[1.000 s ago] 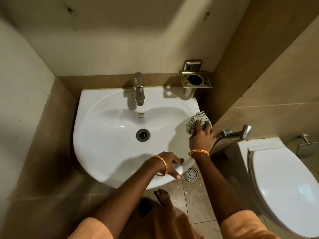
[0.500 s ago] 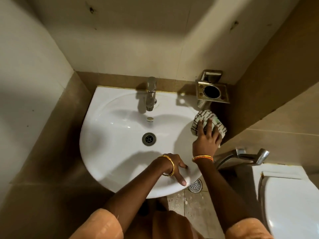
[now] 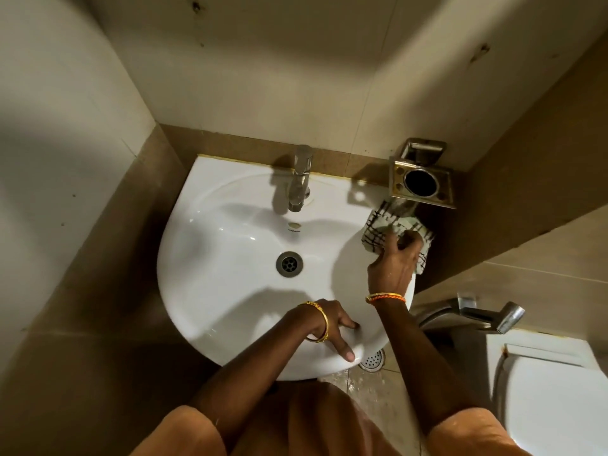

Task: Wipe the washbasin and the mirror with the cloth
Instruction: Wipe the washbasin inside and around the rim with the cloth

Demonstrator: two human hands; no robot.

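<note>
A white washbasin (image 3: 210, 291) is fixed to the tiled wall, with a chrome tap (image 3: 300, 182) at its back and a metal drain (image 3: 289, 263) in the bowl. My right hand (image 3: 393, 261) grips a bunched white cloth with dark checks (image 3: 383, 225) and presses it on the basin's right rim, just under the wall holder. My left hand (image 3: 329, 327) rests on the basin's front rim, thumb on top and fingers curled over the edge. No mirror is in view.
A steel tumbler holder (image 3: 421, 181) juts from the wall above the basin's right corner. A hand sprayer (image 3: 483, 315) hangs to the right, beside a white toilet (image 3: 556, 399). A floor drain (image 3: 371, 360) lies below the basin. Walls close in left and back.
My right hand has slid the cloth along the right rim toward the back corner under the holder. My left hand has stayed on the front rim. The view has tilted upward.
</note>
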